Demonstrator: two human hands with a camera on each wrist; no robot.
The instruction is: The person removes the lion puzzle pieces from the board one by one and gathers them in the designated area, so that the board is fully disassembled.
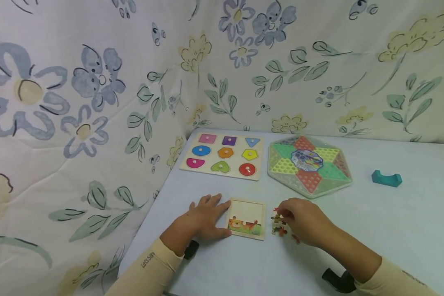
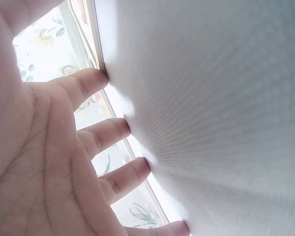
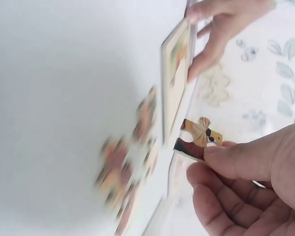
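A square wooden puzzle tray point(image 1: 246, 206) lies on the table, its lower part filled with joined pieces that show an orange animal on green. My left hand point(image 1: 208, 218) rests at the tray's left side with fingers spread; the thumb and a fingertip touch its edge. Right of the tray, my right hand point(image 1: 306, 222) pinches a puzzle piece point(image 3: 200, 140) between thumb and finger, just above the table. That piece has yellow, dark red and black parts. Several loose puzzle pieces point(image 1: 280, 231) lie beneath and beside this hand, blurred in the right wrist view.
Behind the tray lies a shape-peg board point(image 1: 234, 142) with coloured knobbed shapes. A hexagonal checkers board point(image 1: 331, 183) sits to its right. Farther right is a teal curved block point(image 1: 386, 179). A floral curtain point(image 1: 303, 82) hangs along the table's back and left.
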